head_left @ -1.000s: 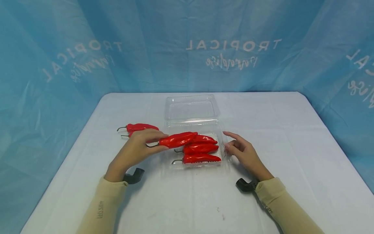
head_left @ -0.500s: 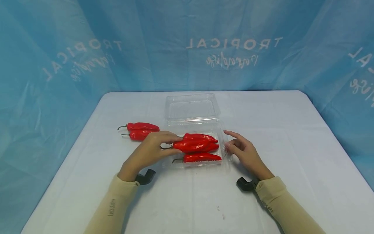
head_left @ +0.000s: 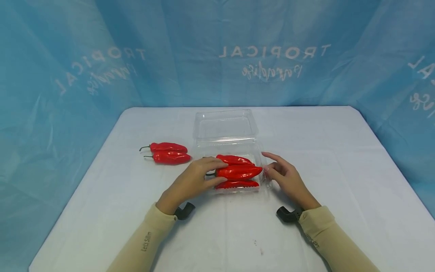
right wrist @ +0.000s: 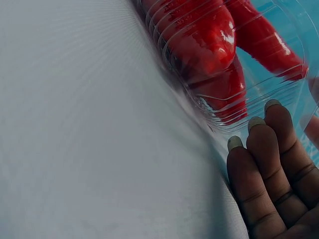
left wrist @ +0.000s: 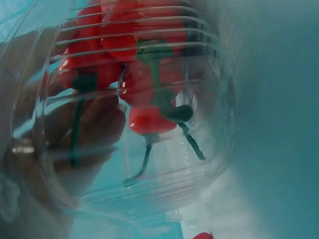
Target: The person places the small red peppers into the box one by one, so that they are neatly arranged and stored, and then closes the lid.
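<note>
My left hand (head_left: pixel 195 177) holds a glossy red chili pepper (head_left: pixel 242 172) between thumb and fingers, over other peppers in a clear plastic clamshell box (head_left: pixel 205 149). Behind the held one lies another red pepper (head_left: pixel 234 159); in front, one (head_left: pixel 238 184) runs along the box's near wall. The left wrist view shows, through the plastic, several peppers with green stems (left wrist: pixel 155 74) beside the fingers (left wrist: pixel 99 124). My right hand (head_left: pixel 287 179) grips the right rim of the box, index finger stretched out. Its fingertips meet the outside of the end wall in the right wrist view.
Two more red peppers, one farther back (head_left: pixel 168 147) and one nearer (head_left: pixel 171 158), lie side by side left of the box. The open lid (head_left: pixel 225 126) lies back on the white tablecloth (head_left: pixel 306 136). A blue printed curtain (head_left: pixel 190 75) hangs behind the table.
My left hand has moved right with the held pepper, from the box's left side to over the middle of the peppers in it. My right hand has stayed at the rim.
</note>
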`<state>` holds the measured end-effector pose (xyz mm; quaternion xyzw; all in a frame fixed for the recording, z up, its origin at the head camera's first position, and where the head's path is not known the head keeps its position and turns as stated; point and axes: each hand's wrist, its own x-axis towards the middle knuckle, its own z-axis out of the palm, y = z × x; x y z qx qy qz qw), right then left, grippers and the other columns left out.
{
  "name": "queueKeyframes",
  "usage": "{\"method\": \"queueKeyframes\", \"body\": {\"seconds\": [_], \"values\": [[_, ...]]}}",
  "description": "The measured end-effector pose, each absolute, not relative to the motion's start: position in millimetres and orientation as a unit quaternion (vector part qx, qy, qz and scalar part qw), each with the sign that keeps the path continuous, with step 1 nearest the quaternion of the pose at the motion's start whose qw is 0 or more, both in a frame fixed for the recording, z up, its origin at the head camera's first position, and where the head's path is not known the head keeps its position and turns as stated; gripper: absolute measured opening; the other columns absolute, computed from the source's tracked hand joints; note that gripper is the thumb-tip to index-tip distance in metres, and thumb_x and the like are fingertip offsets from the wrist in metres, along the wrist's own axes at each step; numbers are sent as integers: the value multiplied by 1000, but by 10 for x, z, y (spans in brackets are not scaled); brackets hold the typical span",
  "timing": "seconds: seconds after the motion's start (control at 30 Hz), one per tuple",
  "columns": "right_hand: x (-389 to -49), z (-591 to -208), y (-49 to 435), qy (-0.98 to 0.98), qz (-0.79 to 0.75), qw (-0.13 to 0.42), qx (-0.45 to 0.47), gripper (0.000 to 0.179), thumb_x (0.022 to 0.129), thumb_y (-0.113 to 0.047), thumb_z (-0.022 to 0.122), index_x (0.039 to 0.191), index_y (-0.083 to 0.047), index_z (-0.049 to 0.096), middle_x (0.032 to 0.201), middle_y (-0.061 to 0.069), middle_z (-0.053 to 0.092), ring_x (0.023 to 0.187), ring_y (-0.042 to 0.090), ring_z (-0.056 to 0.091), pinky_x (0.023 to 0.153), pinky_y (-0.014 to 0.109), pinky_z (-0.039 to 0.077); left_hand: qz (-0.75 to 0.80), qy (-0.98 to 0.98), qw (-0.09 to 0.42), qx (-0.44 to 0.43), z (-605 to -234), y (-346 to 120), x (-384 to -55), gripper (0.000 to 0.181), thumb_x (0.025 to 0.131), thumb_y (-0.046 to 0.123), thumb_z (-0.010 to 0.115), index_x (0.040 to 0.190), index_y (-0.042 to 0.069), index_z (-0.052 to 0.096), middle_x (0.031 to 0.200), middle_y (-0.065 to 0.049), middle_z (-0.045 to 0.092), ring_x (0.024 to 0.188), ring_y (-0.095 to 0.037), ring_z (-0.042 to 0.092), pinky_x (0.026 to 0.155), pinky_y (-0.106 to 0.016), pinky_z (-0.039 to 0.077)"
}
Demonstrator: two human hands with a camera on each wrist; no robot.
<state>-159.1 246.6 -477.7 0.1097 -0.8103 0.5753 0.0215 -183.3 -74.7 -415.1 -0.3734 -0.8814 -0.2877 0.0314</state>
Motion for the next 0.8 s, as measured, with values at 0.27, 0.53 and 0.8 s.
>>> {"method": "queueKeyframes", "body": {"seconds": [0.27,0.53,0.8], "values": [[-1598,-4754,2453,-811,575,14,106,49,103,-27,63,150,-26,51,102,8,70,86,25,66,74,29,57,-295,-884,54,-359,-4098,-824,-1823,52,86,30,85,135,21,68,132,3,65,123,-15,59,96,-35,55],[-1608,-4782,2442,-814,571,21,107,49,103,-27,63,151,-25,51,102,7,71,86,24,66,76,29,58,-302,-895,77,-318,-4014,-1099,-1911,49,88,31,83,134,22,68,132,3,65,125,-18,59,99,-45,54],[-1606,-4791,2447,-817,566,23,105,48,104,-25,63,151,-23,51,102,8,71,85,22,66,78,27,58,-337,-900,126,-248,-4095,-1549,-2167,33,94,18,77,126,18,72,125,-1,69,121,-22,62,101,-48,53]]}}
